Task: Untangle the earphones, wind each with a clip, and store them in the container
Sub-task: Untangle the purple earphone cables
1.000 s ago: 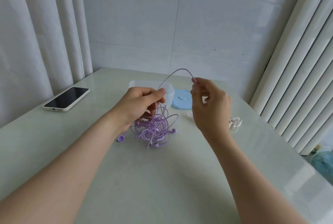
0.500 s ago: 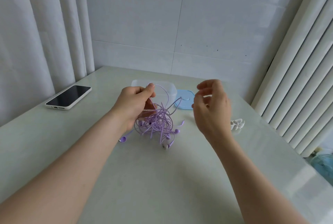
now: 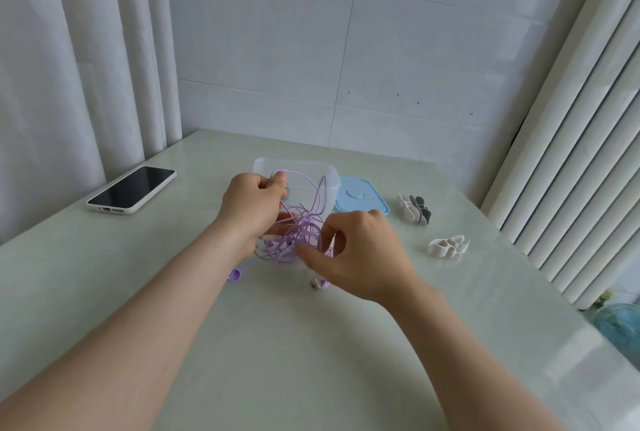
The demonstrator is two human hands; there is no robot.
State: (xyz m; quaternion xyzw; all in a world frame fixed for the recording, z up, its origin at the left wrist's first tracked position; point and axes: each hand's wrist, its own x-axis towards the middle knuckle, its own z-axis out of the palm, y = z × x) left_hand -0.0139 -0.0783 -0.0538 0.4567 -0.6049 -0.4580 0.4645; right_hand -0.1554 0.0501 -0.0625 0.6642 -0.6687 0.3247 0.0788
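**Both hands in the purple knot**

The tangled earphones (image 3: 298, 240) sat on the table (image 3: 277, 344) just in front of the clear container (image 3: 330, 181). They had no single long axis. One cord loop rose toward the container, pinched by the left hand (image 3: 254, 208). The right hand (image 3: 360, 254), close beside it, pinched strands lower down. A loose earbud (image 3: 234, 274) lay at the near left, its stem pointing back toward the bundle.

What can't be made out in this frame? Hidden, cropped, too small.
Head view:
Earphones: count unclear; cords overlap, both hands cover part.
Right hand: whether it pinches a cord; its own fingers hide the tips.
Container: near wall behind left hand and cords.
Clips: count too small, bunched.
Fan: cut by the right edge.
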